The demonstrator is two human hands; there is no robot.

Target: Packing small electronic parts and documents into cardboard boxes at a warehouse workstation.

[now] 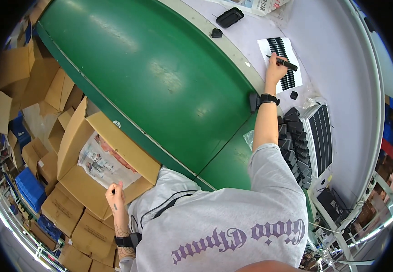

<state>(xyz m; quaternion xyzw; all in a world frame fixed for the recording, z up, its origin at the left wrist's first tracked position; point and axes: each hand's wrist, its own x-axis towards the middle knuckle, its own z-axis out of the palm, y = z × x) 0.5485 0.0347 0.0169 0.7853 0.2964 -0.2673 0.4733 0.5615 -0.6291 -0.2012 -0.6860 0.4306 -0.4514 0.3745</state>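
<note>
My right hand (275,70) is closed round a black marker pen (287,64), reaching over a white sheet (298,78) on the pale ledge. Rows of black, rounded strips (276,44) cover that sheet. Out to the left, my left hand (115,195) is closed beside an open cardboard box (123,136). A small dark spot shows among its fingers, too small to name. Inside the box lies a clear plastic bag (101,163) with printed paper.
A green conveyor belt (151,77) runs between box and ledge. Black plastic parts (291,140) are heaped by a stack of striped sheets (319,138). A black tray (230,17) sits at the far end. Cartons (62,202) and a blue bin (30,188) stand left.
</note>
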